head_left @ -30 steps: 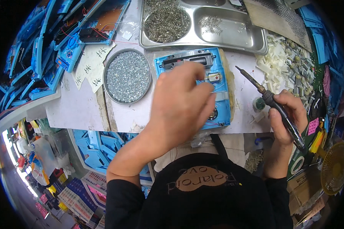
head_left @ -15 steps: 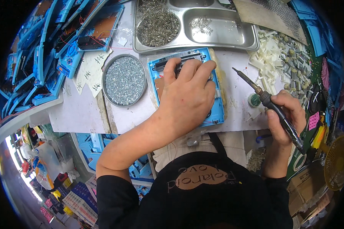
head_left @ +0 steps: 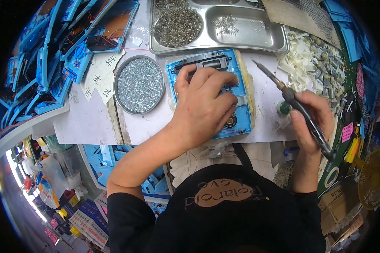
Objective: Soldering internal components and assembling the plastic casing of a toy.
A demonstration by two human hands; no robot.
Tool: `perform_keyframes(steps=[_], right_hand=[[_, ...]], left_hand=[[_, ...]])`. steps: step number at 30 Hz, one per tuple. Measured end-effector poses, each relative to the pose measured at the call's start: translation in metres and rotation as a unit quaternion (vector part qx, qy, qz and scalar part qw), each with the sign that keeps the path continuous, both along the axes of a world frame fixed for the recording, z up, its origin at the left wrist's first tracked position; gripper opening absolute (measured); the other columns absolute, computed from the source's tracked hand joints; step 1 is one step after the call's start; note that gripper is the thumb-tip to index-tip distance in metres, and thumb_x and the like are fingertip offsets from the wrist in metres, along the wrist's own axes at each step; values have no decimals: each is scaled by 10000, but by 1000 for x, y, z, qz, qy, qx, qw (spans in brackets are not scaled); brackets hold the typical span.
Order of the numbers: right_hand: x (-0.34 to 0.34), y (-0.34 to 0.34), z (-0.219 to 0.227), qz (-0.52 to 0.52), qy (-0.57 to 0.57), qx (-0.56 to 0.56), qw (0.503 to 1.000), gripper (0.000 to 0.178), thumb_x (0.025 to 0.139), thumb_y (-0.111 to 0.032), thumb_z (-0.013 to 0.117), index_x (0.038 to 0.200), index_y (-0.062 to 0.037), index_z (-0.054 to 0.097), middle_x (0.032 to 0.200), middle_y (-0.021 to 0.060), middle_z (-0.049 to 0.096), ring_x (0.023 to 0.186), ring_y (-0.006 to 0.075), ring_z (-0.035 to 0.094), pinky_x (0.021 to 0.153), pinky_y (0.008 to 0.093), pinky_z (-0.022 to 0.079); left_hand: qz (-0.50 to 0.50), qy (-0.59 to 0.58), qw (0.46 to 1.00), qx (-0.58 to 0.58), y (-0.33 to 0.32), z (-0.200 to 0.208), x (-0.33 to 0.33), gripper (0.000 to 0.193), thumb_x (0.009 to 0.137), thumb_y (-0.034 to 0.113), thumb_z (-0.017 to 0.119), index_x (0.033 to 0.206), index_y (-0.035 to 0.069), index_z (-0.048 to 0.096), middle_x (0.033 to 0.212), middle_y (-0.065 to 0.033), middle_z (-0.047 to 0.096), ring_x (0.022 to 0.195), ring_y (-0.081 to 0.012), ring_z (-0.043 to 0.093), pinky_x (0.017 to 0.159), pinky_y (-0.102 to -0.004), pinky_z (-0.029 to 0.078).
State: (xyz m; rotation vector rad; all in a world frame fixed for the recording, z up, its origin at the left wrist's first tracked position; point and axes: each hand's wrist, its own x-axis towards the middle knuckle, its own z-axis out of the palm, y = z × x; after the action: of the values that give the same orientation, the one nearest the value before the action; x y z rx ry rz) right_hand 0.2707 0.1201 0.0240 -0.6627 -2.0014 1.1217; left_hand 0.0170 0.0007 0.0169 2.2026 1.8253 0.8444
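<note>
My left hand rests over an open blue plastic casing, fingers bent. Thumb and forefinger are drawn close together above the casing's inside; what they hold, if anything, I cannot make out. A dark bar-shaped part crosses the casing's far end, and a small round speaker-like part shows beside my thumb. My right hand is closed around a black-handled tool with a tapered metal tip. Its tip points up and left, to the right of the casing and apart from it.
A round tin of small screws stands left of the casing. Behind is a metal compartment tray of small metal parts. White and grey pieces lie heaped at right near a small green jar. Blue casings are stacked at left.
The casing has turned slightly and shifted a little right. My left hand's fingers have moved over it, away from the far bar. My right hand and the tool have moved slightly left and up.
</note>
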Motion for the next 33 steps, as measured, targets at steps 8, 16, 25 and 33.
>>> perform_keyframes(steps=[8,16,25,33], right_hand=[[-65,-20,-11,72,-12,44,996,511,744,39,799,1236,-35,681,1062,155,691,885,267,682,754,343,551],[-85,-23,-17,52,8,93,994,481,766,100,763,1217,-45,681,1006,149,697,843,277,691,734,342,559],[-41,-18,-1,-12,2,30,999,358,838,-10,747,1186,7,668,978,128,676,861,209,652,775,317,503],[17,-15,9,75,-37,-67,994,253,788,-100,730,1007,13,673,862,92,691,668,134,598,624,257,462]], left_hand=[[26,-104,994,26,-9,-8,-3,197,736,48,807,909,98,728,997,-32,712,872,-241,658,779,-352,481],[111,-277,948,-107,-11,2,2,166,806,0,785,960,23,729,838,-102,725,770,-253,712,683,-326,544],[25,-195,980,-40,-13,-5,-6,148,798,-11,764,930,41,724,915,-96,668,822,-240,675,730,-336,524],[2,-153,983,-101,-16,2,-6,157,757,-7,768,884,43,690,1024,-87,572,828,-233,630,729,-331,511]])
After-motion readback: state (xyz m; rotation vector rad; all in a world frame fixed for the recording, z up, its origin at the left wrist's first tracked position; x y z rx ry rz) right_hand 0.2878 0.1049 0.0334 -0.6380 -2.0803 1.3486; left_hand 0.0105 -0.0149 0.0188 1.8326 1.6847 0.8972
